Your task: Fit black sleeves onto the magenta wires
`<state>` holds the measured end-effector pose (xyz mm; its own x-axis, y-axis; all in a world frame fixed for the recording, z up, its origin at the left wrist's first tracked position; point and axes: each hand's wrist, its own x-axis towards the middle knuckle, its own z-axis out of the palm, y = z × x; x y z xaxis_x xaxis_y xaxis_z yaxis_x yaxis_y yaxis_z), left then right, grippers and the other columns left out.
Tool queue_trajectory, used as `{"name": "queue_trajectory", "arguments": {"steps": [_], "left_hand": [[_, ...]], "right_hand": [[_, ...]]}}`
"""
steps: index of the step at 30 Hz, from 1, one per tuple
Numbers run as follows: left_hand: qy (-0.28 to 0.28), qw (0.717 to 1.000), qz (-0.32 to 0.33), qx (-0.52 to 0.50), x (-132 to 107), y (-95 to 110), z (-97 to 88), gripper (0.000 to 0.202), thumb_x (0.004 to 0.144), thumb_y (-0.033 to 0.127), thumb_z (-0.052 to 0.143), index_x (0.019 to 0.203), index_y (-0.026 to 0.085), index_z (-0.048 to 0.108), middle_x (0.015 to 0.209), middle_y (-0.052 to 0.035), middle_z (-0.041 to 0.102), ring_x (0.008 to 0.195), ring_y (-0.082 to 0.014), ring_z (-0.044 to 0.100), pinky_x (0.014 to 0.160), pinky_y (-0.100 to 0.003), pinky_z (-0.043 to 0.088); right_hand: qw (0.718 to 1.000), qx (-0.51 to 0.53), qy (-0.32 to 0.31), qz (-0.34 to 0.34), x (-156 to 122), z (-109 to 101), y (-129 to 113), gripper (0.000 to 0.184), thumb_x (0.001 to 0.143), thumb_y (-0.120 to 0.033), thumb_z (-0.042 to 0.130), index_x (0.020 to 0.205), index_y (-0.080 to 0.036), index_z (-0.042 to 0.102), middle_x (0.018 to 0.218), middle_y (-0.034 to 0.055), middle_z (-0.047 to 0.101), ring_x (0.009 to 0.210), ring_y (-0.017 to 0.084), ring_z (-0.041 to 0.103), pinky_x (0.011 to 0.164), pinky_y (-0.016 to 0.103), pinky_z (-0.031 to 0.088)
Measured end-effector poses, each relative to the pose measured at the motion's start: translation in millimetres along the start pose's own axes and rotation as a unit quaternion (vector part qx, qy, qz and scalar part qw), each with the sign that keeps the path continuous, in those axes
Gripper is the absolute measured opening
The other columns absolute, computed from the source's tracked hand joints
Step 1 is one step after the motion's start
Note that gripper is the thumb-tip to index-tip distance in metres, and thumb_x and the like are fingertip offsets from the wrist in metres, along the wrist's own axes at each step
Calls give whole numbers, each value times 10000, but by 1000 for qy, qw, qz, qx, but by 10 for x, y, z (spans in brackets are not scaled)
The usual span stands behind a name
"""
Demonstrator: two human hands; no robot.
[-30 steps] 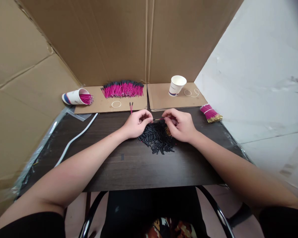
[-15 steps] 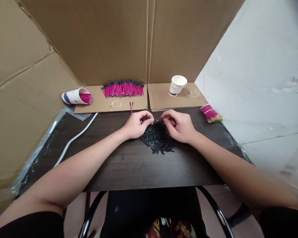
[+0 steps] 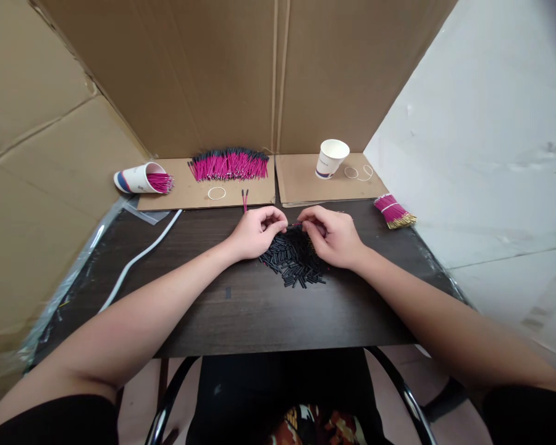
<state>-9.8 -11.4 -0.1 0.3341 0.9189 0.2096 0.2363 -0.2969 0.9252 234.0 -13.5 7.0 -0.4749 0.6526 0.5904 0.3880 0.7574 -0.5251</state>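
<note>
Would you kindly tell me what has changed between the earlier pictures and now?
The right hand has moved slightly left, toward the left hand, so less of the thin piece shows between their fingertips. Nothing was visibly let go or newly grasped. The left hand, the pile of black tubes, the upright cup and the tipped cup stayed essentially as they were.

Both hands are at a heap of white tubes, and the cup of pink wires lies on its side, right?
Not quite: in the head view, the tubes at the left hand and right hand are black. The cup of pink wires does lie sideways.
</note>
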Motion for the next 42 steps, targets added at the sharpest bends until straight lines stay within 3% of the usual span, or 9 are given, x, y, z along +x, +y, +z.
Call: {"name": "queue_trajectory", "arguments": {"steps": [16,23,28,35,39,42], "left_hand": [[3,1000,-5,4,-3,29,0,163,996,317,715,940,165,726,865,-63,769,741,-154,651,701,-304,508],[18,1000,0,-15,-21,38,-6,275,952,373,808,1115,155,767,975,-89,796,785,-159,676,711,-297,535],[23,1000,-10,13,-22,39,6,247,952,402,802,1014,164,816,823,-48,756,630,-126,541,594,-280,419],[30,999,-4,10,-29,51,6,242,948,401,813,998,165,818,825,-53,763,637,-130,557,601,-283,430],[39,999,-14,-8,-33,55,8,300,896,394,879,1065,152,827,874,-69,797,619,-121,568,570,-273,418],[41,998,-18,-48,-30,62,12,303,876,397,907,1053,157,854,942,-91,840,707,-154,672,665,-305,529]], "right_hand": [[1000,-5,-9,11,18,-11,-36,146,1090,-190,556,1133,-225,691,892,25,782,699,166,661,694,325,532],[999,4,14,37,20,-27,-34,132,1085,-209,575,1122,-226,700,890,33,789,684,168,660,678,337,536],[999,21,8,30,12,-14,-36,117,1090,-208,583,1122,-230,693,887,20,793,700,162,694,666,317,541],[999,29,5,34,14,-6,-45,107,1091,-211,594,1122,-229,695,891,18,798,694,156,697,654,315,537],[994,82,16,76,2,14,-49,85,1102,-246,613,1144,-226,683,912,26,805,708,154,700,672,323,535],[976,167,27,136,-3,51,-70,121,1122,-332,626,1189,-231,631,922,37,802,748,164,703,679,330,526]]}}
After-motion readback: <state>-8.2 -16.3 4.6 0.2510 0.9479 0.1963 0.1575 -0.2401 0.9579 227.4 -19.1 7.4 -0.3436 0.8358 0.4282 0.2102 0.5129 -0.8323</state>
